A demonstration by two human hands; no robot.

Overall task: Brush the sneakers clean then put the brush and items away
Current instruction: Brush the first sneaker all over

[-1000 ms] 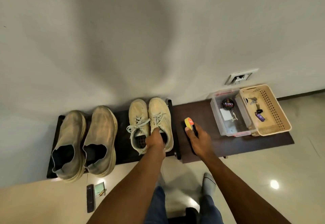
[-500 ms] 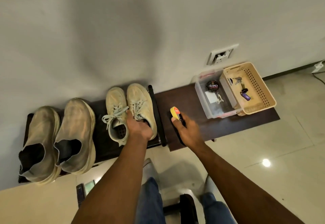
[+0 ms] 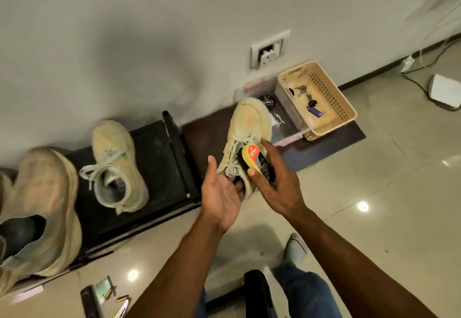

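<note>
My left hand (image 3: 222, 193) holds a cream lace-up sneaker (image 3: 249, 128) by its heel opening, fingers tucked inside, lifted over the dark bench. My right hand (image 3: 277, 183) grips a black brush with a yellow and red end (image 3: 257, 161) against the sneaker's laces. The matching sneaker (image 3: 117, 165) lies on the black mat (image 3: 159, 168) to the left.
A pair of dusty beige slip-on shoes (image 3: 40, 208) sits at far left. A clear plastic box (image 3: 282, 123) with a polish tin and a beige basket (image 3: 324, 98) with keys stand on the brown bench (image 3: 324, 143). A wall socket (image 3: 268, 49), floor cables and small items surround it.
My left hand lifted the right sneaker off the mat and carried it rightward. My right hand picked the brush up from the bench and brought it onto the sneaker.
</note>
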